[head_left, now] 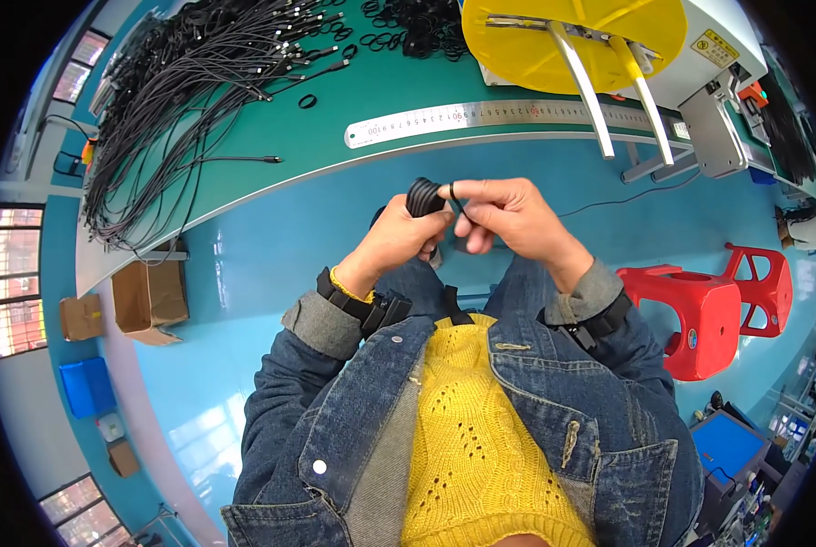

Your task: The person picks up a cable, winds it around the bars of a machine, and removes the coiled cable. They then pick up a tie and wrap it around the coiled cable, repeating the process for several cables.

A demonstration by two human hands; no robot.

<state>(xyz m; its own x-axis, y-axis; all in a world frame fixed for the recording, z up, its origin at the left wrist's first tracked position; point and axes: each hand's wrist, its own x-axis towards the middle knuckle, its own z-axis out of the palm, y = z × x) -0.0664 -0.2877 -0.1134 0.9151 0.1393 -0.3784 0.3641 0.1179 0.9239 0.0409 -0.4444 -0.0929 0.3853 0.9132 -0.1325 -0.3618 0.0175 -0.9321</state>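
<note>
A coiled black cable (423, 197) is gripped in my left hand (392, 239), its loops standing up between thumb and fingers. Beside it, my right hand (517, 217) is closed on a thin black rubber band (456, 202), which is hooked round the index fingertip and touches the coil's side. Both hands are in front of my lap, just off the bench's near edge. On the green bench lies a large pile of loose black cables (216, 82) with plug ends. More black bands (417, 32) are heaped at the back, and a single band (308, 101) lies apart.
A steel ruler (408, 126) runs along the bench (308, 146) edge. At the right stands a machine with a yellow disc (572, 46) and projecting white rods (583, 87). Red stools (709, 319) are on the floor to my right, an open cardboard box (150, 296) to my left.
</note>
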